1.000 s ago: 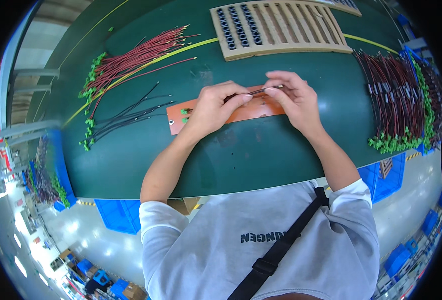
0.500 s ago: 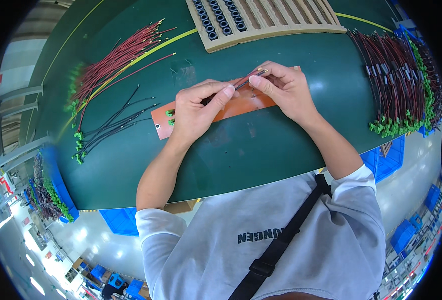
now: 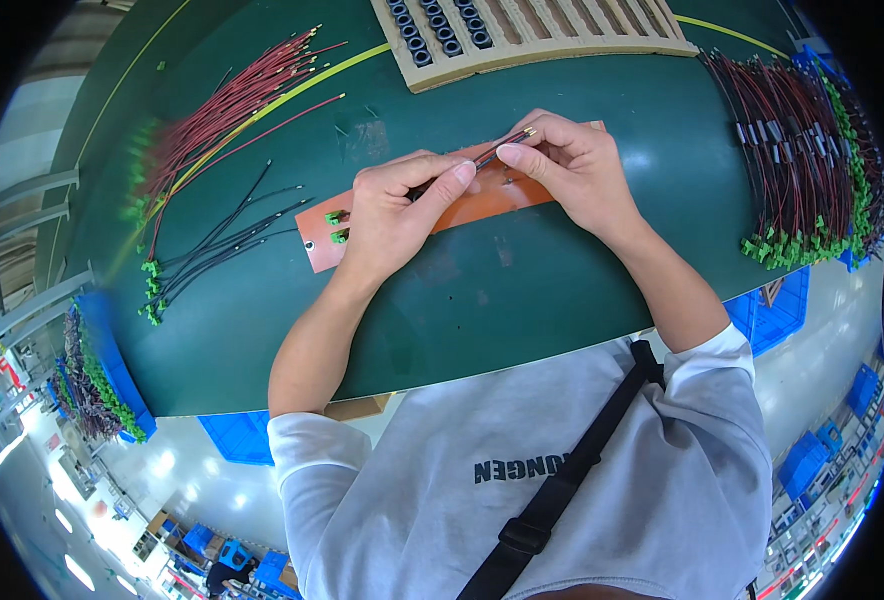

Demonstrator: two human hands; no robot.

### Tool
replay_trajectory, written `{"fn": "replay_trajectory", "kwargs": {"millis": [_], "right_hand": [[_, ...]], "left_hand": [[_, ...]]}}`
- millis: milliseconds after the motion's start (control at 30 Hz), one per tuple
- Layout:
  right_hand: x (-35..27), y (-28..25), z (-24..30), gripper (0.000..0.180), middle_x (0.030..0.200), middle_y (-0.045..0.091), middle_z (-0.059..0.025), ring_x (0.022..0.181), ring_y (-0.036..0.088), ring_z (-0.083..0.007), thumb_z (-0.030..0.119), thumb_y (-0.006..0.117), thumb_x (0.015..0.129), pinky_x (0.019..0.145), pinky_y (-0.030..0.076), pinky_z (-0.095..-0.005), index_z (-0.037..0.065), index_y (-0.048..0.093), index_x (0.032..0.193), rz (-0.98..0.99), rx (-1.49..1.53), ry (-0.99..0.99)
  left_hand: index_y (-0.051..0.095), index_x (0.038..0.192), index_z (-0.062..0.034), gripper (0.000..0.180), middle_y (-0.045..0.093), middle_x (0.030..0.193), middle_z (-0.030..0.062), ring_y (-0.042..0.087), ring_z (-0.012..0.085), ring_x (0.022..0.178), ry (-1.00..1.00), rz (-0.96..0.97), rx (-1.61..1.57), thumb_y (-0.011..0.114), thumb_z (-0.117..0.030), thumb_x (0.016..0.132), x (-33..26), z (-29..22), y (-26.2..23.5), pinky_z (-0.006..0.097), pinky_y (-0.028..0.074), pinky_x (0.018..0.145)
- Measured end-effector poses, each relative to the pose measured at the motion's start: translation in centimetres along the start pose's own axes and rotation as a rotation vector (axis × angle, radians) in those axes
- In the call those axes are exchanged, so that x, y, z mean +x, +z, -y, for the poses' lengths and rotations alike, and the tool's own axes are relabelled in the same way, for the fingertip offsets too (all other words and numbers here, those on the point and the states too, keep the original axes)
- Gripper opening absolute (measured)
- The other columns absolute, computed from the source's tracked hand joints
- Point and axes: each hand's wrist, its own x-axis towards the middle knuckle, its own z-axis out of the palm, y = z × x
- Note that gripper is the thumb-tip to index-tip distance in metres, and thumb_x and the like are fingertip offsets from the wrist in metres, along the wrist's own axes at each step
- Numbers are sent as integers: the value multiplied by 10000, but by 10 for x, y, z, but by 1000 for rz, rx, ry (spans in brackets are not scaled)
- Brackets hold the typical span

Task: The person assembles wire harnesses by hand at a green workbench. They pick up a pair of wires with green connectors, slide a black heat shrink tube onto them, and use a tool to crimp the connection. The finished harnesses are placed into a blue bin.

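Note:
My left hand (image 3: 397,215) and my right hand (image 3: 572,165) meet over an orange-brown board (image 3: 492,195) lying on the green table (image 3: 522,290). Between their fingertips they pinch a thin pair of red and black wires (image 3: 497,150) with a small metal tip pointing up to the right. Small green connectors (image 3: 335,226) show at the board's left end, just beside my left hand. The wires' lower ends are hidden under my left fingers.
A fan of red wires (image 3: 227,115) and a bunch of black wires (image 3: 217,245) with green connectors lie at left. A dense pile of dark red wires (image 3: 802,165) lies at right. A tan slotted tray (image 3: 532,30) holding black rings stands at the far edge.
Both hands have stayed together over the board, working the wire pair; its tip now points up to the right between my fingertips. The view has shifted slightly.

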Motion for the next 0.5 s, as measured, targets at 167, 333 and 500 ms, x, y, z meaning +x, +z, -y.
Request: {"fn": "replay_trajectory", "kwargs": {"millis": [167,333,500], "right_hand": [[0,0,1,160,850,729,-15,732,682,-68,148,755,933,666,537,-211,-11,753,936,8,1,-1],[0,0,1,168,836,725,-13,729,677,-66,161,757,934,663,532,-210,-6,757,937,14,-16,-2],[-1,0,0,170,819,719,-5,709,659,-57,171,760,933,643,518,-211,1,759,932,10,-19,14]], "left_hand": [[789,1008,-12,151,728,804,32,530,56,634,-25,23,0,694,-126,979,0,-1,-2,229,410,560],[786,1015,-2,163,713,778,29,535,57,639,-18,41,16,701,-136,977,0,0,-4,231,409,561],[786,1025,-5,162,705,766,33,566,73,675,-30,46,-13,711,-139,970,-1,1,-3,236,429,588]]}}
